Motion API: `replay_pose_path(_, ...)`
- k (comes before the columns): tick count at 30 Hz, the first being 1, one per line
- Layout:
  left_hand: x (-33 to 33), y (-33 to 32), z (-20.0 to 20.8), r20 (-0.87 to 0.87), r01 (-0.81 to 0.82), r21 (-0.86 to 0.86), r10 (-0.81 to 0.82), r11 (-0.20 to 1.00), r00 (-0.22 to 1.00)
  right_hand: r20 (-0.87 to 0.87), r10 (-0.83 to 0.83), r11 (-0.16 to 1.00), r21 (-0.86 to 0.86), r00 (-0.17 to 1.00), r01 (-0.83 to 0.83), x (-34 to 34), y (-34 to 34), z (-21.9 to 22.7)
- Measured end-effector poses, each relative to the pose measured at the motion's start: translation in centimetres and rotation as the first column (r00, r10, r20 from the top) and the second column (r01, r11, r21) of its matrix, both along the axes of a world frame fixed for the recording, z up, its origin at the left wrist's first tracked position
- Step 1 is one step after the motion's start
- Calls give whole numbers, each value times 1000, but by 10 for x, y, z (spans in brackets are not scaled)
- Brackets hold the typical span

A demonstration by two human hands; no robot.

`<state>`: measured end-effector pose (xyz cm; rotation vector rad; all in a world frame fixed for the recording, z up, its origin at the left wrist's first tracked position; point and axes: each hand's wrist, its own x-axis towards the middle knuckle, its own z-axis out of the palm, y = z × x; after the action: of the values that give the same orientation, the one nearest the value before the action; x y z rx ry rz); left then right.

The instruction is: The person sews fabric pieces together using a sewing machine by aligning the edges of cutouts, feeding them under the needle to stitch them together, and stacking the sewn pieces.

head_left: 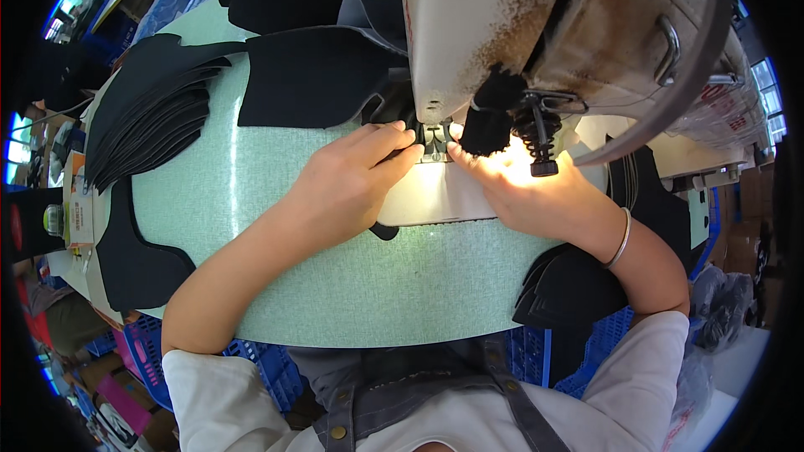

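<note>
A sewing machine (486,25) with a worn, stained head stands over the table. Its presser foot (435,146) sits between my hands, lit by a bright lamp. To the left of the foot, my left hand (352,172) has its fingers closed on the edge of a black fabric piece (314,75), which spreads out behind it. My right hand (528,188), with a bracelet at the wrist, brings thumb and finger together close by the foot's right side. Glare and the foot hide what lies in those fingertips. Both wrists rest near the pale metal bed plate (435,201).
A fanned stack of black pieces (159,117) lies on the green tabletop (352,285) at left, with another curved black piece (138,259) nearer. More black pieces (578,280) overhang the right front edge. Blue crates (276,372) stand below. A grey curved hose (670,109) hangs at right.
</note>
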<state>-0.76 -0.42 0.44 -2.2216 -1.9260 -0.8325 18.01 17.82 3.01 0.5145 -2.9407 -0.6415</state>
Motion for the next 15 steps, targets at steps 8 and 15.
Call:
replay_pose_path(8,2,2,4,25,-59,-59,61,997,998,-30,38,995,-91,999,-40,-7,-1,0)
replay_pose_path(15,1,0,5,73,-35,-94,42,995,996,-134,-164,852,-519,977,72,-7,-7,-7)
